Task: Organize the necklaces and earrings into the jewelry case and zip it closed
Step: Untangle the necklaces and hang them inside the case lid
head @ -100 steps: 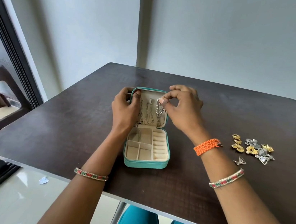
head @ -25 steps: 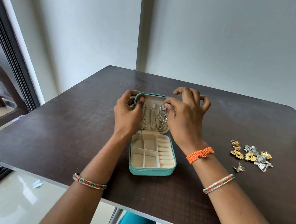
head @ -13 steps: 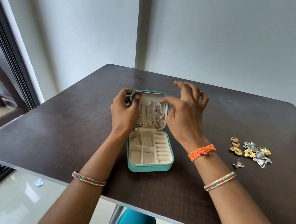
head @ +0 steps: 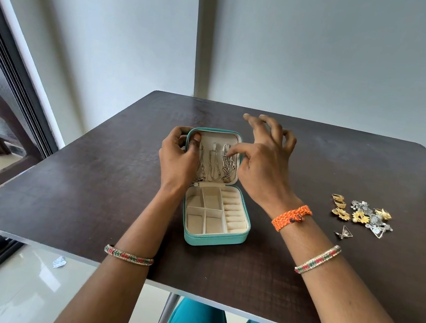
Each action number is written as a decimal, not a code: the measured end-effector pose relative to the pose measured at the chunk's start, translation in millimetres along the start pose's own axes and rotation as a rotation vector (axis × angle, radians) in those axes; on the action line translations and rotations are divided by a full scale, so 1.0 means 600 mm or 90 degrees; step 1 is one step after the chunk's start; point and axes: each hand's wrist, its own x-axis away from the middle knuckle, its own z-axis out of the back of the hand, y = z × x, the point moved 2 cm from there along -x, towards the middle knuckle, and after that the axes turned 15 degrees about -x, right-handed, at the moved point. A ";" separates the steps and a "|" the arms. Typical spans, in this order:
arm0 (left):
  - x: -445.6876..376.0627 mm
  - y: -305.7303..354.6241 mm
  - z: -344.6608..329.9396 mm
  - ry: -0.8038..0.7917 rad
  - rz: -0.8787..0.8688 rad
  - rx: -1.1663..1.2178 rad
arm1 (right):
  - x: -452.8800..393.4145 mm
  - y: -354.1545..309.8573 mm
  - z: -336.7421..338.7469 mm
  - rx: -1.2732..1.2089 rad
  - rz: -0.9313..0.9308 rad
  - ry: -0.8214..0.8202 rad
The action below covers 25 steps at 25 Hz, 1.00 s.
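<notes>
Teal jewelry case (head: 214,238), right hand (head: 262,168) now lifted, fingers (head: 252,119) perhaps off necklaces (head: 215,165).

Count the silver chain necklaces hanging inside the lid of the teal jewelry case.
3. Left silver chain necklace beside the left hand, middle one, right one by the right hand's thumb. The hands may hide others.

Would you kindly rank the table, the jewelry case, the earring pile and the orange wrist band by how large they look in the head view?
Largest to smallest:
1. table
2. jewelry case
3. earring pile
4. orange wrist band
The last two look close; the band sits nearer the camera, so that order is unsure.
</notes>
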 end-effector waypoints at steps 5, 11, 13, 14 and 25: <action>-0.001 -0.002 0.002 0.006 0.005 -0.005 | 0.002 -0.005 -0.004 0.031 -0.013 -0.066; -0.002 -0.004 0.002 0.009 0.007 -0.016 | 0.004 -0.007 -0.001 0.015 -0.040 -0.104; -0.003 -0.003 0.002 0.010 0.006 -0.018 | 0.004 -0.006 -0.001 0.009 -0.044 -0.093; -0.002 -0.003 0.002 0.011 0.005 -0.022 | 0.004 -0.006 -0.002 0.007 -0.045 -0.090; 0.000 -0.007 -0.005 -0.036 0.028 0.014 | -0.007 0.034 -0.004 -0.299 -0.205 0.048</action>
